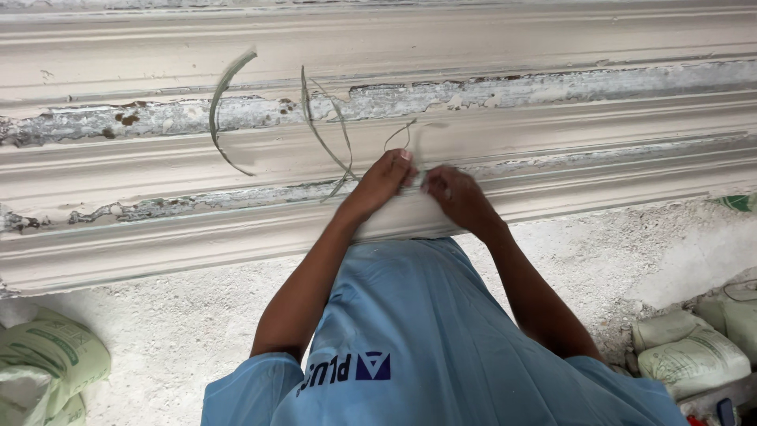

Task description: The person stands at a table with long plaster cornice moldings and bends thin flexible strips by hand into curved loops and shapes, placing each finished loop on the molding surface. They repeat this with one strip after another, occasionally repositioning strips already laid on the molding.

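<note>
My left hand [383, 178] rests on the top of a long white plaster moulding [197, 244], fingers pinched on a thin pale strand [400, 132] that loops up from it. Just to its right and almost touching it, my right hand [453, 194] is blurred, with its fingers curled down on the same spot of the moulding. Whether it grips the strand is unclear. More thin curved strands [323, 138] stick up from the moulding left of my hands. My light blue shirt [426, 331] fills the lower middle.
A curved greenish strip [221, 102] stands up from the moulding further left. Flaking, chipped patches [410, 99] run along its ridges. Filled sacks lie on the dusty white floor at the lower left [47, 355] and lower right [690, 351].
</note>
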A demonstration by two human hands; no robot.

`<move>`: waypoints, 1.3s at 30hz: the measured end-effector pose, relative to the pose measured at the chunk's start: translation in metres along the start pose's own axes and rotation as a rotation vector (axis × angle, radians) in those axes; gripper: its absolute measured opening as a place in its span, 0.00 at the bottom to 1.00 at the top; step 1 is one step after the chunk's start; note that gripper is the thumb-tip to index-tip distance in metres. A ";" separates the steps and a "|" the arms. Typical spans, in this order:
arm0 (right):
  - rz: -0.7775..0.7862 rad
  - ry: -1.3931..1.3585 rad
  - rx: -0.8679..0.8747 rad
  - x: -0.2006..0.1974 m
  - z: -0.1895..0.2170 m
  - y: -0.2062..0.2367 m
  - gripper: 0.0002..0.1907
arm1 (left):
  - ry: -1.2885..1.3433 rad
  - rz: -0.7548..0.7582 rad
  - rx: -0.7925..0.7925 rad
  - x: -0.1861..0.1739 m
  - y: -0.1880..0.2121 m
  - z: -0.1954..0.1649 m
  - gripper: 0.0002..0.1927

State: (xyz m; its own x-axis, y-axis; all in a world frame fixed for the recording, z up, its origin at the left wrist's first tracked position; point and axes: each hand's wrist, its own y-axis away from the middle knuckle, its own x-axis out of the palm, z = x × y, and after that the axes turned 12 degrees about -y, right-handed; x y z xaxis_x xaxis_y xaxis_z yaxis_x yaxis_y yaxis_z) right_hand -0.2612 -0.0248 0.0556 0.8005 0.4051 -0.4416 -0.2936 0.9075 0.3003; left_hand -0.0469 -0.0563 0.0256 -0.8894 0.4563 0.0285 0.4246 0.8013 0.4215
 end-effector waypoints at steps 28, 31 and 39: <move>0.047 -1.647 -0.019 0.018 0.009 -0.016 0.07 | 0.196 -0.266 0.212 0.030 0.059 -0.054 0.16; 0.054 -1.699 0.013 0.009 0.019 -0.012 0.07 | 0.108 -0.265 0.212 0.043 0.060 -0.061 0.16; -0.012 -1.416 0.069 -0.012 0.017 -0.004 0.13 | 0.079 -0.296 0.309 0.077 0.050 -0.073 0.16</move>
State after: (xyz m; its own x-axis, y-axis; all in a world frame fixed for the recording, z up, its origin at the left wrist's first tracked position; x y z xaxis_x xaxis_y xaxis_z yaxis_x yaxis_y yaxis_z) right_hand -0.2610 -0.0357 0.0739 0.6536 -0.0919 0.7512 -0.2903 0.8862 0.3610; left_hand -0.1069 -0.0090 0.1154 -0.9856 0.1677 0.0216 0.1690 0.9768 0.1314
